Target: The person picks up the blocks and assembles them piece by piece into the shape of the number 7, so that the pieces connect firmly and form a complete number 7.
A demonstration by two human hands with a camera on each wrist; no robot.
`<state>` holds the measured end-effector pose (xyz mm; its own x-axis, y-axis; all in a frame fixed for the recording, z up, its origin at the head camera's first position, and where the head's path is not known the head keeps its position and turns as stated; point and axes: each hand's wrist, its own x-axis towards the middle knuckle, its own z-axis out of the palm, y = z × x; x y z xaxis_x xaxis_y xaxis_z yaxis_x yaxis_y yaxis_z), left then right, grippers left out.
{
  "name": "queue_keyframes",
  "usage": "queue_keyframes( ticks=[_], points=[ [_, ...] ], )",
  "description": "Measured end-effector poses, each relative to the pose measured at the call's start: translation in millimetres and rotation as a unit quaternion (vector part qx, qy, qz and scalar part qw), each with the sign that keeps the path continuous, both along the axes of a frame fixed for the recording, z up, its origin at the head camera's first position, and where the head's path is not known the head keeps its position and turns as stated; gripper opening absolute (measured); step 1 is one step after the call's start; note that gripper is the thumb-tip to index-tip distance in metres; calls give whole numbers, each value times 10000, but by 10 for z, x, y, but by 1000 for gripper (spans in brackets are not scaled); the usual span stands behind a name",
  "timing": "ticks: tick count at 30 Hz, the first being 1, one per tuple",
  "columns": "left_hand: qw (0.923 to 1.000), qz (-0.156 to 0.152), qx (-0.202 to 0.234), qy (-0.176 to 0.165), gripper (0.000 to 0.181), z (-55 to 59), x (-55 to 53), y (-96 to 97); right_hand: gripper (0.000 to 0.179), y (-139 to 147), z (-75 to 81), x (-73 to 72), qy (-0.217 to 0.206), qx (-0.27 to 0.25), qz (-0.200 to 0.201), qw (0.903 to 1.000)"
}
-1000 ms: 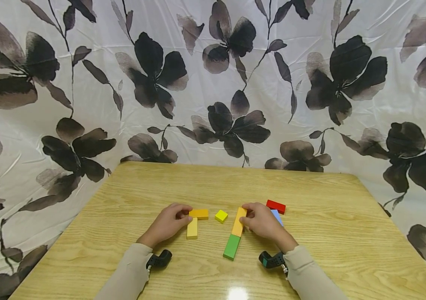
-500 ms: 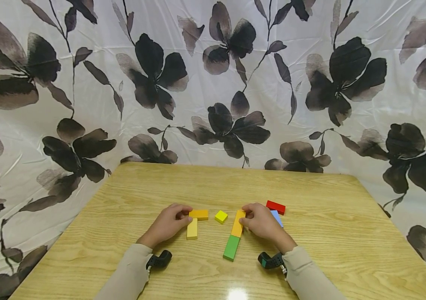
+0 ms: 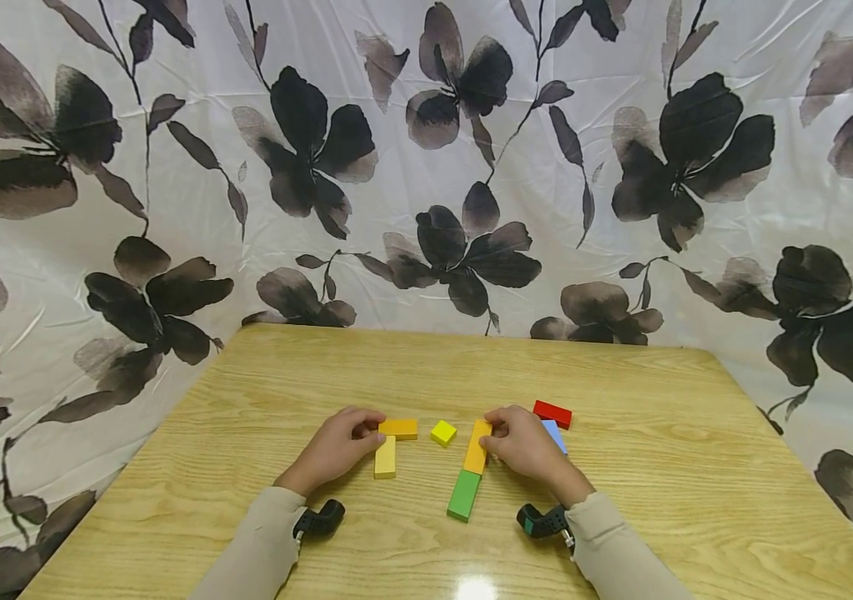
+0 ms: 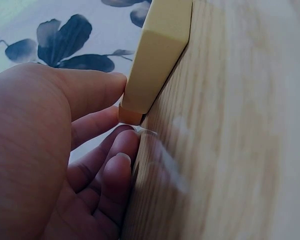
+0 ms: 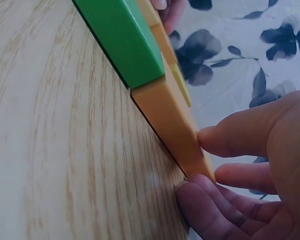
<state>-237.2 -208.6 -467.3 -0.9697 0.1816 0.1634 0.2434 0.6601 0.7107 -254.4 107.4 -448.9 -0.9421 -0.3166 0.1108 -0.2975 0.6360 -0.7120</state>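
My left hand (image 3: 338, 446) pinches the left end of a dark orange block (image 3: 403, 429) with thumb and index finger. Just below it, a pale yellow block (image 3: 385, 457) stands at a right angle; in the left wrist view the thumb lies against this yellow block (image 4: 157, 55). My right hand (image 3: 527, 443) grips the far end of a light orange block (image 3: 475, 447), thumb on its near side in the right wrist view. A green block (image 3: 464, 497) meets that orange block (image 5: 167, 125) end to end, in one slanted line.
Between the hands sits a small bright yellow block (image 3: 443, 433). Beyond the right hand lie a red block (image 3: 553, 413) and a partly hidden blue block (image 3: 556, 436). Floral cloth (image 3: 396, 167) hangs behind the wooden table (image 3: 306, 367).
The light orange block has slid very slightly toward me with my right hand, up against the green block. My left hand and its blocks have stayed put.
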Motion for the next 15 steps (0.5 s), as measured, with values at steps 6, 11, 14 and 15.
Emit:
queue_keyframes(
  ticks=[6, 11, 14, 15],
  points=[
    [10000, -8, 23, 4, 30, 3, 3, 1, 36, -4, -6, 6, 67, 68, -1, 10000],
    [10000, 0, 7, 12, 30, 2, 1, 1, 35, -8, -8, 6, 72, 65, -77, 9999],
    [10000, -6, -4, 19, 30, 3, -1, -1, 35, -10, -5, 7, 77, 54, -117, 9999],
    [10000, -8, -7, 23, 30, 4, -1, -1, 35, -11, -5, 7, 78, 51, -128, 9999]
  ],
)
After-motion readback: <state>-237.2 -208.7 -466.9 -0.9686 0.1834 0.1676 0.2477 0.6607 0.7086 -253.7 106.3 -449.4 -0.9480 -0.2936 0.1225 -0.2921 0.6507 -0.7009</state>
